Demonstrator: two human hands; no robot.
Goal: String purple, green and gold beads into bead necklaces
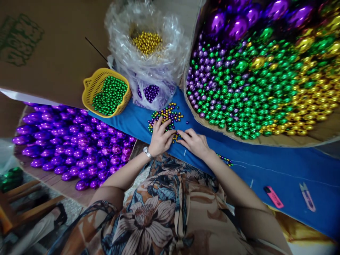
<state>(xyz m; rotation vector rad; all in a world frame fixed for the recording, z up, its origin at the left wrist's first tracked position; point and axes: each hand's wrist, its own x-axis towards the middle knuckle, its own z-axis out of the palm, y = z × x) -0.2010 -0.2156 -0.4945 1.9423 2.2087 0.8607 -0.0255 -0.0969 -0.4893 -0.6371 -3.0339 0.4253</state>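
Observation:
A loose pile of small gold, green and purple beads lies on the blue cloth. Over its near side is my left hand, some fingers stretched across the beads, thumb and forefinger drawn together at the right. Facing it, my right hand has its fingertips pinched close to the left ones. Whatever sits between the fingertips is too small to make out. Beside my right forearm, a short strand of multicoloured beads shows partly, with thin white thread trailing right across the cloth.
A yellow basket holds green beads. Behind stand plastic bags of gold beads and purple beads. Boxes hold large purple beads and mixed bead strands. A pink cutter and thread snips lie right.

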